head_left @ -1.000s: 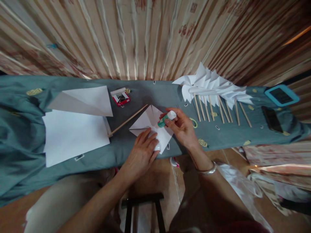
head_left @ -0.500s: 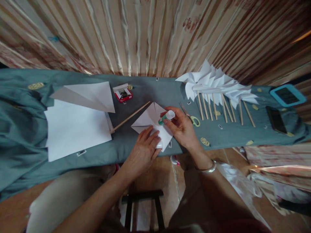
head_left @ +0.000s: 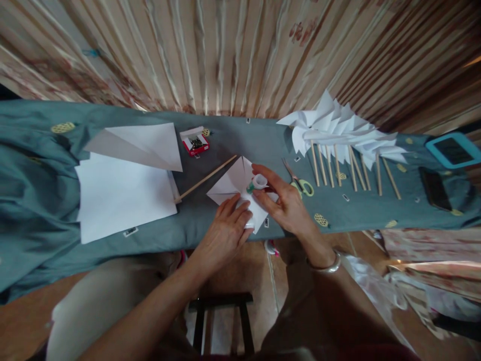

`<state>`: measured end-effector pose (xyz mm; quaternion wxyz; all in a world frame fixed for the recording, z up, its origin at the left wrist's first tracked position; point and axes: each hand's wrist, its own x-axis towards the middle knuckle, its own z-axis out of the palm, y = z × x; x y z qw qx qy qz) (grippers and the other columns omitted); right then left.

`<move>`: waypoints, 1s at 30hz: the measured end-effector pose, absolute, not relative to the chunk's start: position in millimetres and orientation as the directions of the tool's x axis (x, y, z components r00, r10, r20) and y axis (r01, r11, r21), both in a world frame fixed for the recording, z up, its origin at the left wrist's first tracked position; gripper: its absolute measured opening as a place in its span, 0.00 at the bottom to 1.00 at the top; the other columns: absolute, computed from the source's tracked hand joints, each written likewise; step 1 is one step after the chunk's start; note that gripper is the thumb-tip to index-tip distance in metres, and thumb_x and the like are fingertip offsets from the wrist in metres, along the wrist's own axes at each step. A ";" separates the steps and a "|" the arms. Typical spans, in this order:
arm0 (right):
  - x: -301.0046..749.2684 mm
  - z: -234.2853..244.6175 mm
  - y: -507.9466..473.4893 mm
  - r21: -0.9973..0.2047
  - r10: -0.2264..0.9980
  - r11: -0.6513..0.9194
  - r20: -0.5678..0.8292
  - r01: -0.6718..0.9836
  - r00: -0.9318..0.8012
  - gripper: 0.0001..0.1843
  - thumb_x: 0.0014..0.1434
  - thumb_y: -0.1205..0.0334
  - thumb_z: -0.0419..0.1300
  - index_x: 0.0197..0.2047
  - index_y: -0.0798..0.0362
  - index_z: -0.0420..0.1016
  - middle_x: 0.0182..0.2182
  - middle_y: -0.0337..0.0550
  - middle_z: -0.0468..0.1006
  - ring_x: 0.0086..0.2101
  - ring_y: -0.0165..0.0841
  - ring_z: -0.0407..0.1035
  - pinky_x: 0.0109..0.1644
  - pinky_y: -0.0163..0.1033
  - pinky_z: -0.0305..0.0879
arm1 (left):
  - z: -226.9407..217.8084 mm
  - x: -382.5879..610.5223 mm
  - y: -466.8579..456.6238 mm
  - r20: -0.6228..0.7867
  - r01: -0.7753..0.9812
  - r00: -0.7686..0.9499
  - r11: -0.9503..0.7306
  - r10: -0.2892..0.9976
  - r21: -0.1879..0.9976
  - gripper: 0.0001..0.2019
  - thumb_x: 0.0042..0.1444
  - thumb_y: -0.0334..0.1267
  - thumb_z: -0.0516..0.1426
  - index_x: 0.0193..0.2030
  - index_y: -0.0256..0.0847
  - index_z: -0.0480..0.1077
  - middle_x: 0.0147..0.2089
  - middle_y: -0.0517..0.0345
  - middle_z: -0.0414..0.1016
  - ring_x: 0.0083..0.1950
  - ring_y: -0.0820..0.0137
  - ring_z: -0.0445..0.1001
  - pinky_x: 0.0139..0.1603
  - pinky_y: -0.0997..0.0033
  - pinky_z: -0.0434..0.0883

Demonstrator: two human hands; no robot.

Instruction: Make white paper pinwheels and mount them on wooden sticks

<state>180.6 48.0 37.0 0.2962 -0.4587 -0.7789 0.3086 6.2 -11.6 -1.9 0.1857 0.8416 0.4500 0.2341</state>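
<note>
A cut white paper square (head_left: 233, 184) lies on the teal-covered table (head_left: 225, 145) in front of me. My left hand (head_left: 224, 236) presses flat on its near corner, fingers stretched out. My right hand (head_left: 286, 202) is closed round a green and white glue stick (head_left: 256, 183), its tip down on the middle of the paper. A thin wooden stick (head_left: 206, 178) lies just left of the paper.
Large white sheets (head_left: 126, 188) lie to the left, and a small red box of pins (head_left: 197, 142) behind. Scissors with green handles (head_left: 300, 183) and a row of finished paper pinwheels (head_left: 343, 135) on sticks are to the right, then a dark phone (head_left: 436, 189).
My right hand has tipped the glue stick more upright and lowered it onto the paper's centre. The scissors have come into sight beside it. My left hand stays pressed on the paper.
</note>
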 end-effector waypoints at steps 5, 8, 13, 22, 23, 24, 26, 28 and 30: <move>184.2 36.5 50.3 -0.727 0.882 0.441 0.244 0.527 -0.403 0.24 0.64 0.64 0.54 0.63 0.46 0.65 0.57 0.44 0.73 0.46 0.35 0.74 0.55 0.45 0.71 | -1.8 6.2 -11.7 0.224 0.671 0.492 -0.530 0.841 0.518 0.12 0.61 0.33 0.56 0.50 0.31 0.69 0.60 0.41 0.71 0.67 0.48 0.60 0.63 0.42 0.65; 186.6 35.6 51.9 -0.746 0.882 0.432 0.230 0.507 -0.412 0.22 0.64 0.64 0.54 0.62 0.46 0.67 0.55 0.44 0.75 0.47 0.35 0.74 0.55 0.44 0.72 | -2.2 6.2 -11.9 0.223 0.673 0.495 -0.532 0.840 0.514 0.12 0.61 0.32 0.56 0.50 0.31 0.69 0.60 0.41 0.71 0.67 0.48 0.60 0.63 0.42 0.65; 188.9 35.9 53.3 -0.773 0.889 0.402 0.200 0.491 -0.413 0.22 0.64 0.64 0.56 0.60 0.46 0.69 0.53 0.42 0.77 0.46 0.34 0.75 0.52 0.44 0.74 | -2.0 6.6 -12.3 0.220 0.679 0.498 -0.535 0.839 0.504 0.12 0.61 0.32 0.56 0.50 0.31 0.69 0.60 0.41 0.71 0.67 0.48 0.60 0.63 0.42 0.65; 185.6 37.5 53.3 -0.760 0.891 0.399 0.190 0.513 -0.413 0.21 0.63 0.63 0.57 0.59 0.48 0.70 0.52 0.43 0.78 0.45 0.35 0.76 0.52 0.43 0.74 | -2.2 7.3 -11.8 0.206 0.681 0.495 -0.525 0.844 0.510 0.12 0.61 0.33 0.56 0.50 0.30 0.69 0.60 0.39 0.70 0.68 0.48 0.60 0.64 0.41 0.64; 185.3 37.5 53.4 -0.760 0.892 0.399 0.190 0.514 -0.411 0.21 0.63 0.63 0.57 0.59 0.48 0.70 0.52 0.43 0.78 0.45 0.35 0.76 0.52 0.43 0.74 | -2.2 7.3 -11.9 0.205 0.680 0.495 -0.523 0.844 0.513 0.12 0.61 0.33 0.56 0.50 0.30 0.69 0.60 0.39 0.71 0.68 0.48 0.60 0.64 0.41 0.64; 185.1 37.4 53.4 -0.760 0.892 0.399 0.192 0.514 -0.409 0.21 0.63 0.63 0.57 0.59 0.48 0.70 0.52 0.43 0.78 0.45 0.35 0.76 0.51 0.43 0.74 | -2.1 7.2 -11.9 0.204 0.679 0.495 -0.522 0.845 0.517 0.12 0.60 0.32 0.56 0.50 0.31 0.69 0.60 0.39 0.71 0.68 0.49 0.60 0.63 0.41 0.64; 184.7 37.1 53.5 -0.758 0.892 0.402 0.196 0.514 -0.408 0.20 0.63 0.63 0.57 0.59 0.48 0.70 0.52 0.43 0.78 0.45 0.35 0.76 0.51 0.44 0.75 | -2.0 7.2 -12.0 0.204 0.676 0.494 -0.521 0.845 0.521 0.13 0.60 0.32 0.56 0.50 0.31 0.70 0.60 0.39 0.71 0.68 0.49 0.60 0.63 0.41 0.64; 184.3 36.6 53.5 -0.753 0.891 0.405 0.198 0.518 -0.408 0.20 0.63 0.63 0.57 0.58 0.48 0.70 0.52 0.43 0.77 0.45 0.35 0.76 0.51 0.44 0.75 | -1.9 7.3 -12.0 0.206 0.674 0.492 -0.520 0.846 0.524 0.12 0.60 0.32 0.57 0.50 0.31 0.70 0.60 0.39 0.71 0.68 0.49 0.60 0.63 0.42 0.64; 183.9 36.3 53.4 -0.749 0.893 0.404 0.199 0.525 -0.403 0.20 0.63 0.62 0.57 0.58 0.47 0.70 0.52 0.43 0.78 0.45 0.36 0.76 0.51 0.44 0.75 | -1.9 7.4 -12.1 0.207 0.671 0.490 -0.518 0.847 0.531 0.12 0.60 0.32 0.57 0.50 0.32 0.70 0.60 0.39 0.71 0.68 0.49 0.60 0.63 0.41 0.64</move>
